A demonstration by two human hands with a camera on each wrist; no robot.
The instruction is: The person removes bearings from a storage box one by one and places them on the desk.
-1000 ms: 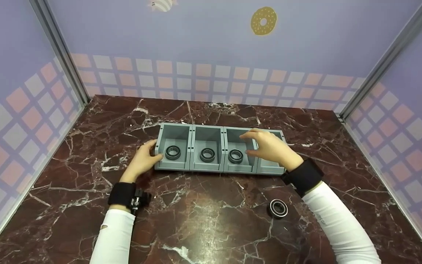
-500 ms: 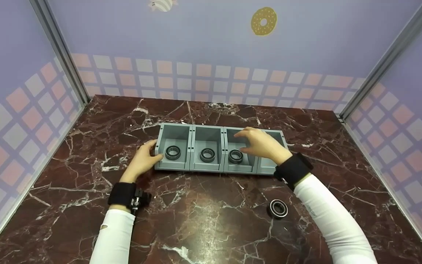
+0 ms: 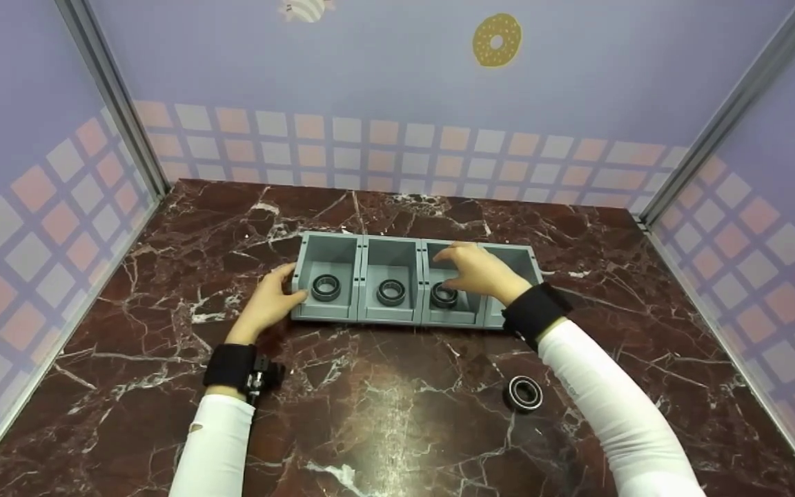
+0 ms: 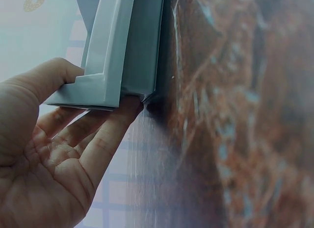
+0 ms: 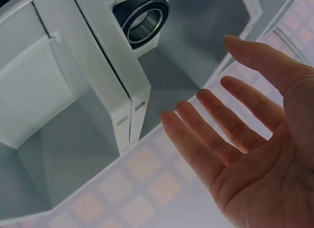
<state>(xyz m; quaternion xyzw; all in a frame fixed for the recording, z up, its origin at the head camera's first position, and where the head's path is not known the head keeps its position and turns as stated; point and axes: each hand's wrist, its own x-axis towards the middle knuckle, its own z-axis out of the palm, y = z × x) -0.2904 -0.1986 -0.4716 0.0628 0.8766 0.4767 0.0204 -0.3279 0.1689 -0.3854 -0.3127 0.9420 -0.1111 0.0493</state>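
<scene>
A row of joined grey bins [image 3: 389,315] stands on the table, and my left hand [image 3: 275,300] grips its left end. In the left wrist view the thumb lies over the bin's rim [image 4: 98,88] and the fingers are against the outside. One dark ball bearing [image 3: 326,297] lies in the leftmost bin, another bearing [image 3: 390,301] in the second, and a third bearing [image 3: 444,304] in the third. Over that third bin hovers my right hand [image 3: 482,270], holding nothing. Its fingers [image 5: 196,149] are spread and apart from the bearing [image 5: 125,14] in the right wrist view.
A loose bearing [image 3: 512,400] with a bright ring lies on the dark red marbled table [image 3: 384,428], in front of the bins at right. My right hand partly covers the rightmost bin [image 3: 518,259]. Patterned panels [image 3: 397,76] enclose the back and sides.
My right hand has moved left, from between the two right-hand bins to over the third bin. The left hand, bins and bearings have stayed where they were.
</scene>
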